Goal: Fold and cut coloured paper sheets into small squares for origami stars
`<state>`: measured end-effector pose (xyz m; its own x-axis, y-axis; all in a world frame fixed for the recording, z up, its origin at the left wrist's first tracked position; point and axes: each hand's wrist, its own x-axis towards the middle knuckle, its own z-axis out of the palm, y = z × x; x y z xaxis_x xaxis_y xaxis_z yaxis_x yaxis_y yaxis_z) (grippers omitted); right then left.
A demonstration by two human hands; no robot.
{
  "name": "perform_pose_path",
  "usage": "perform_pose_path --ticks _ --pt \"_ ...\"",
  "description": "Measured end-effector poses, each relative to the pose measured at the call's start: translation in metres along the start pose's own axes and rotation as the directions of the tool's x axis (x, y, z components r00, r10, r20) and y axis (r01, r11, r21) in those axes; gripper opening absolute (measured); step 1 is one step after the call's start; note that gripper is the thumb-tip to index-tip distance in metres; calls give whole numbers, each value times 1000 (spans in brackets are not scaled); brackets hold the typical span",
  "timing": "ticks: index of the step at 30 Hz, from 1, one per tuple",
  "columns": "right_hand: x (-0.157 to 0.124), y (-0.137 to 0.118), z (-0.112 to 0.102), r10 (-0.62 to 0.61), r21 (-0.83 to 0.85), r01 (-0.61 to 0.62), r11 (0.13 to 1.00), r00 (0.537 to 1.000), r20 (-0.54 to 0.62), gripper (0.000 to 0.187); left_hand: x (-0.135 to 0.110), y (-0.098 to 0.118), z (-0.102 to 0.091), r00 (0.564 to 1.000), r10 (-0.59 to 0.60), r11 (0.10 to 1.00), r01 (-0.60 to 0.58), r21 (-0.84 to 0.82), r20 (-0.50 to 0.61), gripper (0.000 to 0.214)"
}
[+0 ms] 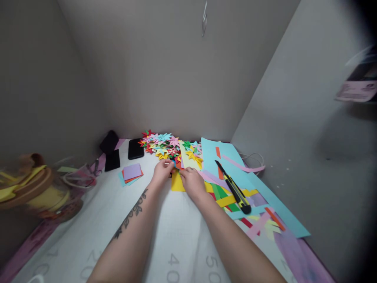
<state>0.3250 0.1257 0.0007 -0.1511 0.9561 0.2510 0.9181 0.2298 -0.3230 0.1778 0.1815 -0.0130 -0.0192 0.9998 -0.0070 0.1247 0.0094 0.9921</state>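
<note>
My left hand (163,171) is closed, with thumb and fingertips pinching a small piece of blue paper (174,163). Just to its right, my right hand (193,181) has its fingers bent together at the near edge of the same small paper piece; the exact grip is partly hidden. A yellow sheet (177,184) lies flat under the fingers. Behind both hands is a heap of folded paper stars (164,137) in many colours. Pale yellow paper (190,160) rests behind the right hand, with a yellow star (194,157) on it.
To the right, a black and yellow utility knife (235,192) lies over coloured paper strips (225,201) and light blue sheets (209,155). On the left are square papers (132,171), a black phone (136,149), scissors (96,168) and a lidded jar (54,198). Walls enclose the table.
</note>
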Motion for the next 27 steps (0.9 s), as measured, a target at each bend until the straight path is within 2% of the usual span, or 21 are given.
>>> perform_pose_path --ticks 7,18,22,27 --pt "1 3 5 -2 8 2 1000 999 -51 23 -4 1 -2 992 11 998 -4 -62 125 45" --pt "15 6 13 40 2 -40 999 992 -121 17 0 -7 1 983 100 995 -102 5 152 37" --pt "17 8 14 58 -1 -58 998 990 -132 18 1 -7 3 986 116 989 -126 73 123 37" --pt "18 7 14 61 -2 -62 998 988 -141 19 -1 -5 4 989 147 971 -141 192 -20 39"
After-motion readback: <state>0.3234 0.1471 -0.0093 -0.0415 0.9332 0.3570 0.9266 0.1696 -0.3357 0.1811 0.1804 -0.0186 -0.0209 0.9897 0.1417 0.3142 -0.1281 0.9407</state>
